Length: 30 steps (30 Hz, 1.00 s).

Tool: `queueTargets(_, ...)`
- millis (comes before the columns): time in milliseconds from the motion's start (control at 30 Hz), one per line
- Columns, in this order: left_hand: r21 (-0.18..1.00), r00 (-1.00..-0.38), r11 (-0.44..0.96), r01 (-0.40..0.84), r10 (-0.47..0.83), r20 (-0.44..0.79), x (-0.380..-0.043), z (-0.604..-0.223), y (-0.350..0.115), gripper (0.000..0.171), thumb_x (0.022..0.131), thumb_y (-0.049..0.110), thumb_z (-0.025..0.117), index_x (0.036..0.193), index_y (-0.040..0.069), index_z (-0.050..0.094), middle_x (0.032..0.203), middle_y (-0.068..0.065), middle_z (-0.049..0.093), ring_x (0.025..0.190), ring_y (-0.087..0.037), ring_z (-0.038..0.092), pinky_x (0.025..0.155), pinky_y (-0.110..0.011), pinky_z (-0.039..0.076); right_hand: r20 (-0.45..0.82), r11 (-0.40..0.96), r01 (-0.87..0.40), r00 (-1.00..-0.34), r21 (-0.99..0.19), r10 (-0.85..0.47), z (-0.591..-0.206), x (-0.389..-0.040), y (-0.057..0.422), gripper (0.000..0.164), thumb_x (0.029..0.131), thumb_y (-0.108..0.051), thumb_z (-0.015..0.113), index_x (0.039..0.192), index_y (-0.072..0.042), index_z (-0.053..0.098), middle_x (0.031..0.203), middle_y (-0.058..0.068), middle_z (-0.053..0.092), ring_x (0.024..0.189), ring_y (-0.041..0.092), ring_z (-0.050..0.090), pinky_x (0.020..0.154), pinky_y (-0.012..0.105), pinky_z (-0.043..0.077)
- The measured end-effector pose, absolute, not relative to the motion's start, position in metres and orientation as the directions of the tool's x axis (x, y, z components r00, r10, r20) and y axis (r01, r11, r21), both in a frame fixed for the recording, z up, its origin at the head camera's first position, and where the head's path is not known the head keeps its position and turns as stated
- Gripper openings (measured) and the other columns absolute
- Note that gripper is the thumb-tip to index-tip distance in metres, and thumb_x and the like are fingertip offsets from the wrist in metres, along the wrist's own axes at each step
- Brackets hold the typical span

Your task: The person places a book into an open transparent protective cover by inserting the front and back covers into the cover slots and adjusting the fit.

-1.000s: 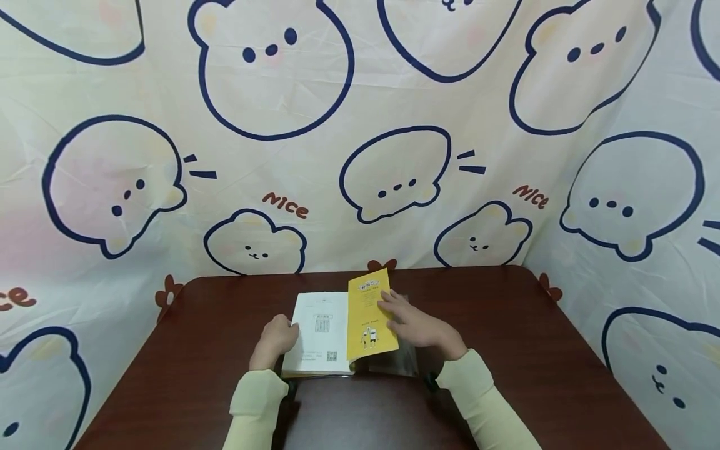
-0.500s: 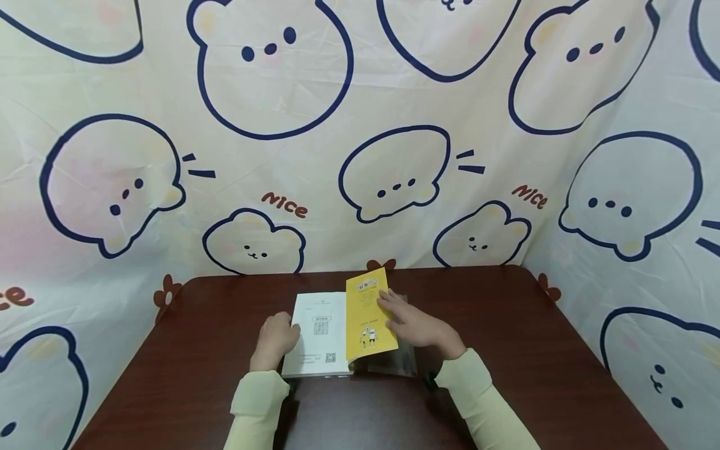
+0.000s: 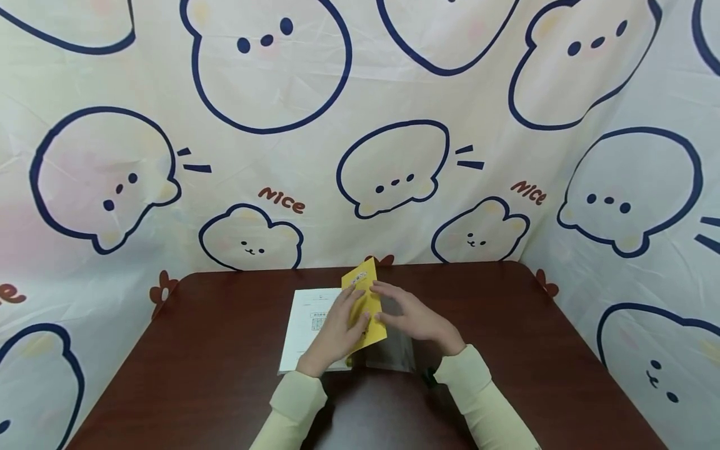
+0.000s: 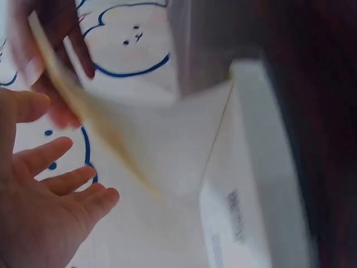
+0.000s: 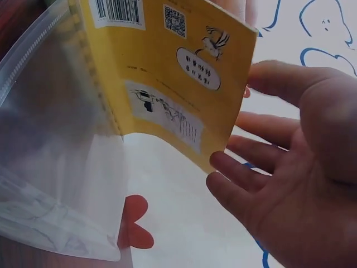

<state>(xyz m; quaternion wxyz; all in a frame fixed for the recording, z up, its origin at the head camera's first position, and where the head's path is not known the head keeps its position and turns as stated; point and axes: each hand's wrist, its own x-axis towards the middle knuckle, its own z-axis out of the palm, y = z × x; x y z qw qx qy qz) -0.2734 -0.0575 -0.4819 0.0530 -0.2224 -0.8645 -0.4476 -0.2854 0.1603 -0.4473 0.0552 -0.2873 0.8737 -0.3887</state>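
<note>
A book (image 3: 306, 325) lies on the table, its white printed page facing up on the left. Its yellow cover flap (image 3: 362, 306) stands raised and tilted, with a barcode and drawings on the side seen in the right wrist view. My left hand (image 3: 337, 328) is in front of the flap, its fingers spread and loose in the left wrist view, holding nothing. My right hand (image 3: 419, 315) is at the flap's outer edge, its fingers extended and fingertips touching it. A clear plastic cover (image 5: 61, 151) extends beside the flap, to the right of the book.
The dark reddish-brown table (image 3: 214, 369) spreads around the book on all sides. Behind it and along its sides hangs a pale cloth (image 3: 315, 156) printed with blue-outlined bears. Both forearms wear pale yellow sleeves (image 3: 484, 394).
My left hand has left the page's left edge and moved right to the yellow flap. The flap has tilted further left and more upright, with my right hand staying beside it.
</note>
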Motion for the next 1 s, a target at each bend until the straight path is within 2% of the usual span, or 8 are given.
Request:
queueTargets(100, 0.759, -0.897, 0.504, 0.412, 0.371, 0.241, -0.271, -0.487, -0.053, 0.060, 0.106, 0.037, 0.053, 0.159, 0.012, 0.038, 0.171, -0.013, 0.023, 0.157, -0.036, 0.025, 0.122, -0.061, 0.029, 0.126, 0.498, -0.430, -0.837, -0.753, -0.533, -0.445, -0.285, 0.160, 0.066, 0.101, -0.032, 0.066, 0.157, -0.009, 0.040, 0.167, 0.013, 0.033, 0.151, 0.038, 0.037, 0.117, 0.059, 0.038)
queueTargets(267, 0.769, -0.909, 0.517, 0.376, 0.368, 0.197, -0.271, -0.491, -0.051, 0.062, 0.108, 0.044, 0.046, 0.163, 0.019, 0.031, 0.173, -0.006, 0.020, 0.159, -0.032, 0.021, 0.124, -0.060, 0.026, 0.118, 0.459, -0.370, -0.864, -0.808, -0.490, -0.448, -0.291, 0.167, 0.067, 0.100, -0.034, 0.067, 0.158, -0.014, 0.040, 0.167, 0.007, 0.036, 0.150, 0.037, 0.039, 0.117, 0.060, 0.037)
queueTargets(433, 0.770, -0.915, 0.526, 0.361, 0.361, 0.182, -0.271, -0.491, -0.050, 0.063, 0.108, 0.049, 0.041, 0.164, 0.025, 0.028, 0.174, -0.002, 0.016, 0.160, -0.031, 0.016, 0.124, -0.061, 0.024, 0.123, 0.519, -0.340, -0.905, -0.784, -0.407, -0.464, -0.304, 0.181, 0.065, 0.100, -0.035, 0.066, 0.157, -0.013, 0.042, 0.166, 0.010, 0.037, 0.151, 0.037, 0.037, 0.117, 0.062, 0.037)
queueTargets(600, 0.766, -0.909, 0.525, 0.371, 0.374, 0.184, -0.271, -0.491, -0.050, 0.064, 0.107, 0.054, 0.038, 0.165, 0.031, 0.022, 0.175, 0.004, 0.008, 0.162, -0.030, 0.007, 0.125, -0.062, 0.022, 0.006, 0.604, -0.292, -0.903, -0.742, -0.429, -0.479, -0.307, 0.184, 0.088, 0.090, -0.037, 0.080, 0.160, -0.010, 0.034, 0.171, 0.017, 0.022, 0.156, 0.041, 0.025, 0.118, 0.065, 0.032)
queueTargets(767, 0.752, -0.892, 0.522, 0.402, 0.408, 0.194, -0.271, -0.491, -0.051, 0.063, 0.106, 0.057, 0.040, 0.163, 0.038, 0.021, 0.175, 0.005, 0.003, 0.162, -0.032, 0.002, 0.123, -0.065, 0.022, -0.094, 0.651, -0.296, -0.865, -0.699, -0.493, -0.491, -0.307, 0.175, 0.110, 0.078, -0.039, 0.090, 0.164, -0.013, 0.026, 0.172, 0.018, 0.013, 0.158, 0.043, 0.016, 0.118, 0.065, 0.031)
queueTargets(1000, 0.726, -0.872, 0.527, 0.443, 0.443, 0.210, -0.271, -0.490, -0.051, 0.064, 0.104, 0.058, 0.043, 0.162, 0.042, 0.022, 0.175, 0.005, 0.000, 0.162, -0.031, -0.003, 0.122, -0.069, 0.019, -0.167, 0.708, -0.296, -0.846, -0.642, -0.505, -0.499, -0.303, 0.166, 0.118, 0.071, -0.034, 0.096, 0.164, -0.018, 0.026, 0.173, 0.015, 0.008, 0.160, 0.040, 0.010, 0.122, 0.064, 0.026)
